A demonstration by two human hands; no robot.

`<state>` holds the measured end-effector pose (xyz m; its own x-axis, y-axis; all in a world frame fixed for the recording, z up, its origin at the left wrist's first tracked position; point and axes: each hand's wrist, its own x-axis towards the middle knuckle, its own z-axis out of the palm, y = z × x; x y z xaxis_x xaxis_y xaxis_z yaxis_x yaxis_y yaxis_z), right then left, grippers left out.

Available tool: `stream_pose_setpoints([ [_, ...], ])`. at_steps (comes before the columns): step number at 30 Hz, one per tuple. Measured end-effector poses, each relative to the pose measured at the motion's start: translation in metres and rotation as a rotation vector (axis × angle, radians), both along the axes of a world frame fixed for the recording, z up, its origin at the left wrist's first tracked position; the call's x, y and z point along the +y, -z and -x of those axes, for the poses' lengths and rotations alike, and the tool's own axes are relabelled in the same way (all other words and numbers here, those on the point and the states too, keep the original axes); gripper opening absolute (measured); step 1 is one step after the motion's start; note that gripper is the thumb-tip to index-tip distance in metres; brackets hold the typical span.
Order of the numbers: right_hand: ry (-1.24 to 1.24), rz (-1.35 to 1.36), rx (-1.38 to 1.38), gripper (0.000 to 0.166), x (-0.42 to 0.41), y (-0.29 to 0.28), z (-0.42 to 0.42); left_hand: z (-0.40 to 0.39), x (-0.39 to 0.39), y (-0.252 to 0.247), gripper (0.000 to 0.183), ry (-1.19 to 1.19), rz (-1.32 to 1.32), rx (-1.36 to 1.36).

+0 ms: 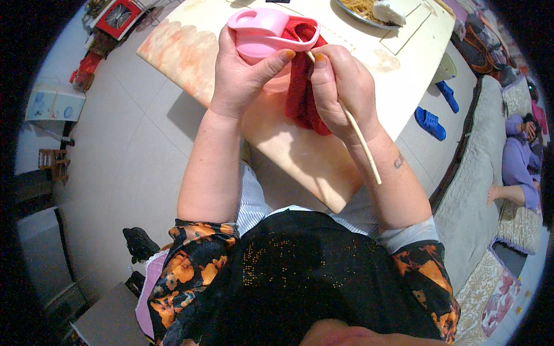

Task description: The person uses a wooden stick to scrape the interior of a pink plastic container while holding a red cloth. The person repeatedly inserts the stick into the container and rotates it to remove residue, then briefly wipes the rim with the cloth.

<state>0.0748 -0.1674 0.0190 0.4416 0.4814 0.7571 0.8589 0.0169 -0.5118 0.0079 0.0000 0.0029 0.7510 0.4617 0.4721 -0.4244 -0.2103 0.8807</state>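
My left hand (pixel 242 71) grips a pink plastic lidded container (pixel 264 32) with a loop at its right end, above the table corner. A red cloth (pixel 298 99) lies bunched in this loop and hangs down onto the table. In my right hand (pixel 346 82) is a thin pale stick (pixel 361 136), probably a wooden chopstick, with its upper tip close to the loop's rim and its long end trailing along my forearm. The right fingers also rest against the cloth; whether they pinch it, I cannot tell. My hands hide the container's lower part.
On the cream table (pixel 368 95), a metal plate (pixel 365 19) holds noodle-like food and a white piece. Blue slippers (pixel 430 123) lie on the floor at right, beside a grey sofa (pixel 471 155) where a person in lilac clothing (pixel 517 162) sits. A white box (pixel 56 105) stands far left.
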Motion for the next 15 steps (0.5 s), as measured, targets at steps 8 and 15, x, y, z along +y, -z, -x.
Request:
stream_pose_setpoints([
  [8, -0.592, 0.072, 0.945, 0.035, -0.023, -0.019, -0.035, 0.007, 0.009, -0.002, 0.087, 0.143, 0.066, -0.009],
  [15, -0.746, 0.02, 1.031, 0.037, -0.025, -0.009, -0.042, 0.01, 0.003, -0.001, 0.088, 0.217, 0.115, -0.008],
])
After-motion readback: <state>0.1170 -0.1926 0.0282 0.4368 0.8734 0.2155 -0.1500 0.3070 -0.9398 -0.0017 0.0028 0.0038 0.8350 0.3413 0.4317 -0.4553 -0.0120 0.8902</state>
